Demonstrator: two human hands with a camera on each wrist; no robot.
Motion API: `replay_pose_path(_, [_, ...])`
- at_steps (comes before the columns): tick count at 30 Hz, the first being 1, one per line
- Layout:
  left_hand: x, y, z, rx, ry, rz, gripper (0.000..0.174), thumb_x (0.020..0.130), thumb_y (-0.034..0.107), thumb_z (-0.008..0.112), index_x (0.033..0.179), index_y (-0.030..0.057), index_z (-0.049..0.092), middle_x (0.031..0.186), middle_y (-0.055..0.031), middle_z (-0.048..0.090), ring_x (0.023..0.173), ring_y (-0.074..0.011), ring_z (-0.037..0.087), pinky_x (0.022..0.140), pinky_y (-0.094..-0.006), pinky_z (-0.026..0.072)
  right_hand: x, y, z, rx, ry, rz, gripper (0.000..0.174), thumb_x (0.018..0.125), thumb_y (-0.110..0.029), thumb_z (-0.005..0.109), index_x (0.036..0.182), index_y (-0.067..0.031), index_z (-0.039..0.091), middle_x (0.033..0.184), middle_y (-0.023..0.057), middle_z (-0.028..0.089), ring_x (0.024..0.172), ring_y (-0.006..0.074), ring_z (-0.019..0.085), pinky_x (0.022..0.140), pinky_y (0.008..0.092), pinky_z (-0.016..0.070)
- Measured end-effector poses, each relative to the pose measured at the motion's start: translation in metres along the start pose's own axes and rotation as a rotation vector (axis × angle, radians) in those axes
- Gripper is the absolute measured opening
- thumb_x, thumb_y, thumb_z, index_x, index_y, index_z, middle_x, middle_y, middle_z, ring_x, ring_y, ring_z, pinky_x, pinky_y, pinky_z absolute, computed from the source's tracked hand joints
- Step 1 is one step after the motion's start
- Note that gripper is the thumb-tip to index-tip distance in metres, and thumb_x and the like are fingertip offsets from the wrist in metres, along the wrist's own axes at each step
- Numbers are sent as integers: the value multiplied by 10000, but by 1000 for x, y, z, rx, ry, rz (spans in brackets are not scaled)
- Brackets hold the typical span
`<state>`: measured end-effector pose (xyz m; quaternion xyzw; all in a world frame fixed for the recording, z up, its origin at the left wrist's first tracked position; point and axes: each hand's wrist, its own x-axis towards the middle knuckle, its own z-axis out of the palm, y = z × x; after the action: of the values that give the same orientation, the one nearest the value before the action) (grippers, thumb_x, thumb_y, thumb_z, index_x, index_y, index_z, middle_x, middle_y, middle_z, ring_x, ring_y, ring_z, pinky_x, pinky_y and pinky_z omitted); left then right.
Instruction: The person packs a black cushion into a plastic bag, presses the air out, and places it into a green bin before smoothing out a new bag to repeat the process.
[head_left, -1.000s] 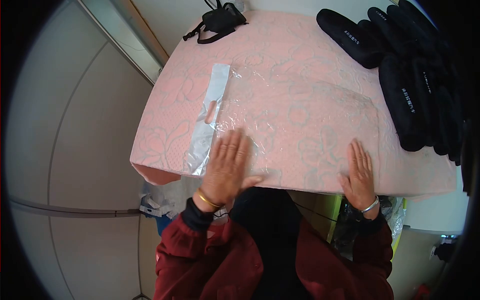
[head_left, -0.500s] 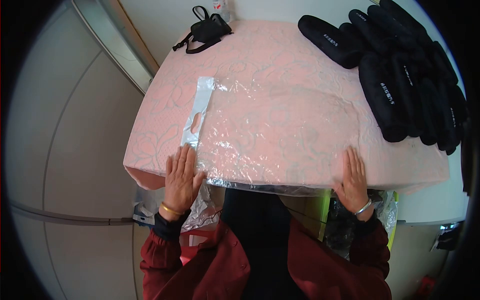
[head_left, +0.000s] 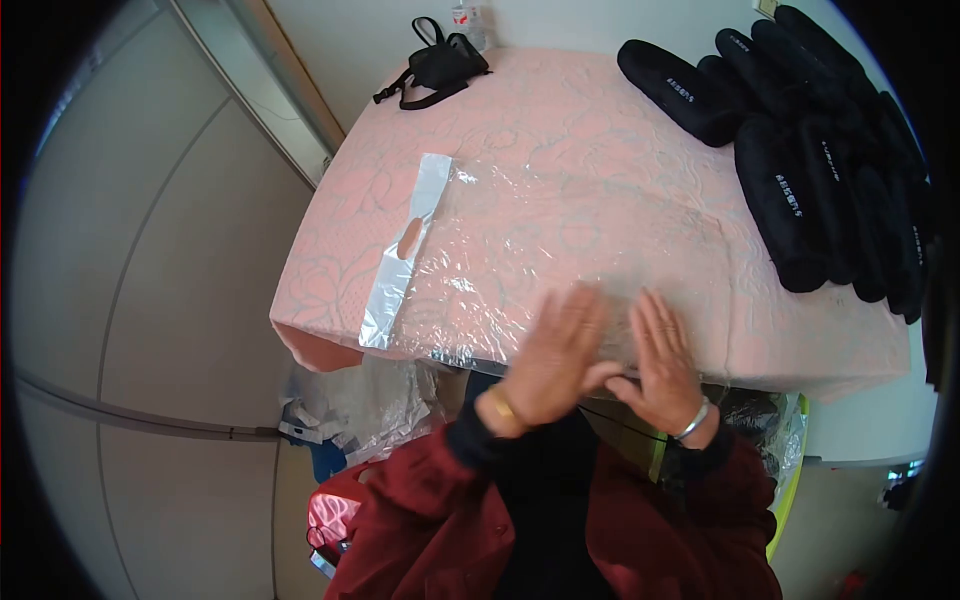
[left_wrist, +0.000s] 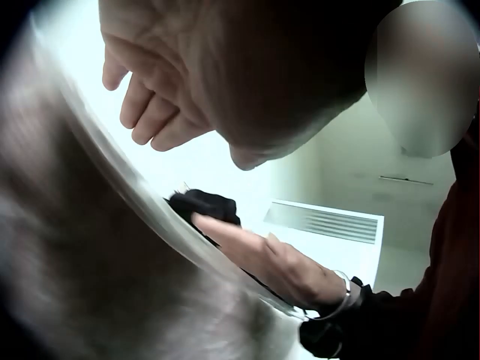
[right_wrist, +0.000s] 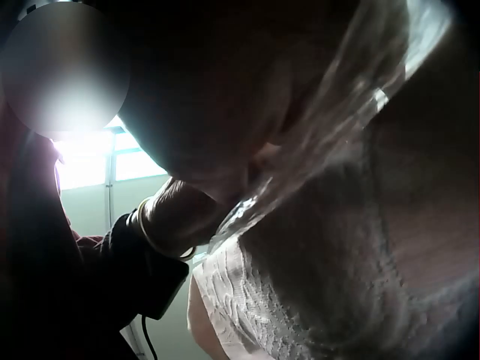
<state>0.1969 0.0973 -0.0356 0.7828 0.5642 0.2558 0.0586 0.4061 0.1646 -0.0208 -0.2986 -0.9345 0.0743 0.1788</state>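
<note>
A clear plastic bag (head_left: 500, 240) lies flat on the pink patterned cloth (head_left: 330, 220), its white strip with an oval handle hole (head_left: 405, 250) toward the left. The left hand (head_left: 550, 355), blurred, is over the bag's near edge with fingers extended. Close beside it on the right, the right hand (head_left: 662, 365) lies with straight fingers on the near part of the bag. Neither hand grips anything. In the left wrist view the left palm (left_wrist: 225, 75) appears raised off the surface, with the right hand (left_wrist: 277, 262) below it. Plastic film (right_wrist: 300, 157) crosses the right wrist view.
Several black padded rolls (head_left: 790, 200) with white lettering are piled at the right. A black strapped pouch (head_left: 440, 65) and a clear bottle (head_left: 468, 25) stand at the back left. Crumpled plastic (head_left: 375, 405) hangs below the front edge, and a yellow-green-edged container (head_left: 790, 480) is below right.
The left hand has moved right from beside the white strip to near the right hand. The right hand has shifted a little left. The head view has shifted slightly.
</note>
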Motion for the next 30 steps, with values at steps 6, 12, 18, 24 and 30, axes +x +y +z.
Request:
replay_pose_path(6, [9, -20, 9, 195, -15, -8, 841, 963, 552, 483, 1501, -73, 317, 1576, -265, 301, 1487, -399, 256, 1207, -533, 181, 0, 9, 8, -96, -67, -6, 921, 857, -416, 651, 1503, 111, 261, 1570, 300, 277, 1483, 428, 249, 1206, 538, 183])
replay_pose_path(12, [-30, -107, -46, 389, -10, -227, 867, 956, 590, 484, 1488, -78, 337, 1579, -261, 302, 1471, -389, 293, 1196, -532, 207, -13, 46, -7, -106, -92, 59, 902, 896, -443, 586, 1509, 119, 238, 1576, 304, 263, 1484, 429, 247, 1207, 533, 173])
replay_pose_path(18, [-57, -142, -77, 404, 49, -392, 849, 957, 569, 506, 1493, -66, 331, 1583, -241, 307, 1471, -390, 291, 1184, -541, 215, -17, 62, -10, -139, -72, 98, 892, 912, -456, 566, 1510, 117, 234, 1584, 294, 252, 1487, 431, 233, 1208, 522, 173])
replay_pose_path(24, [-107, -114, -71, 432, 29, -400, 824, 960, 525, 533, 1509, -49, 316, 1589, -221, 307, 1480, -376, 278, 1184, -548, 205, -50, 43, -18, -148, -90, 106, 893, 916, -467, 568, 1512, 109, 239, 1584, 288, 254, 1484, 435, 233, 1207, 520, 180])
replay_pose_path(30, [-138, -96, -70, 424, 155, -376, 739, 971, 467, 550, 1497, -19, 368, 1548, -213, 375, 1449, -372, 343, 1184, -542, 211, -82, 31, -23, -94, -101, 125, 886, 908, -464, 586, 1516, 91, 256, 1582, 275, 265, 1480, 431, 240, 1206, 528, 185])
